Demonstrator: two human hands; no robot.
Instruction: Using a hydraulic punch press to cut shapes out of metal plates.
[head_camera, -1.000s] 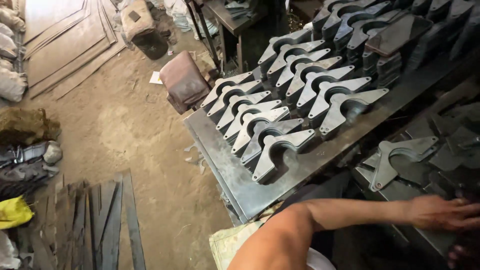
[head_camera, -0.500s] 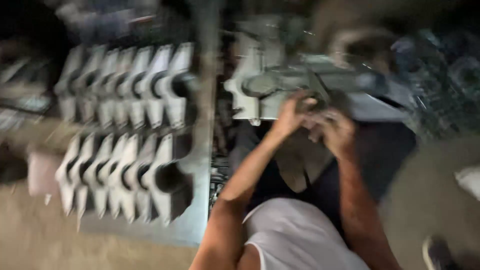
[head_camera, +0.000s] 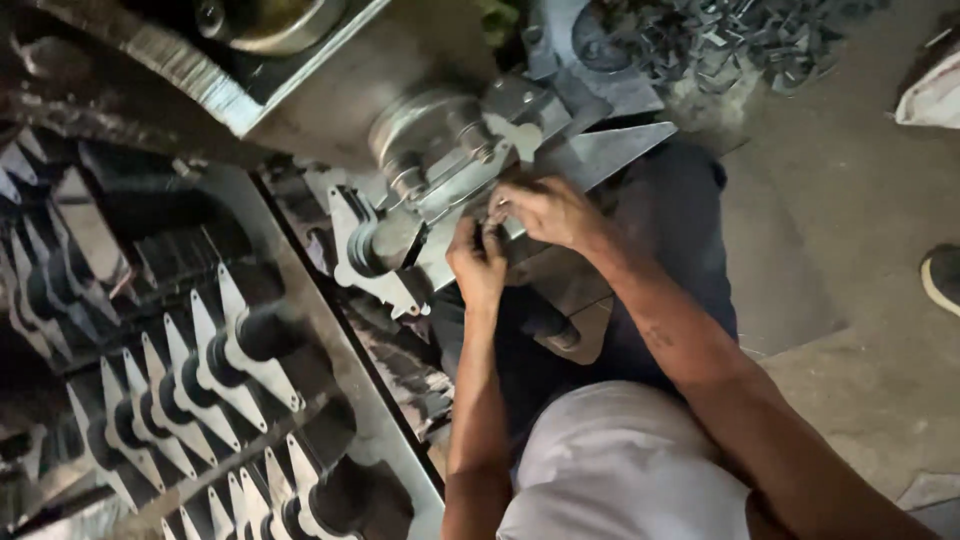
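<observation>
My left hand (head_camera: 478, 262) and my right hand (head_camera: 545, 210) meet at the front of a grey metal machine (head_camera: 440, 130) with round steel rollers. The fingers of both hands are closed on a flat grey metal part (head_camera: 600, 155) with a pointed end that lies against the machine. To the left of my hands, a forked steel bracket (head_camera: 352, 245) with a round cutout hangs on a cylinder of the machine. My dark trousers and pale shirt fill the lower middle of the view.
Rows of upright forked steel brackets (head_camera: 215, 365) stand on a steel table (head_camera: 375, 425) at the left. A pile of small metal offcuts (head_camera: 720, 40) lies on the concrete floor at the top right, with a white sack (head_camera: 930, 95) and another person's shoe (head_camera: 942, 280) at the right edge.
The view has swung from the rows of brackets on the table to the machine. My hands, which were reaching right, have come together on the metal part at the machine.
</observation>
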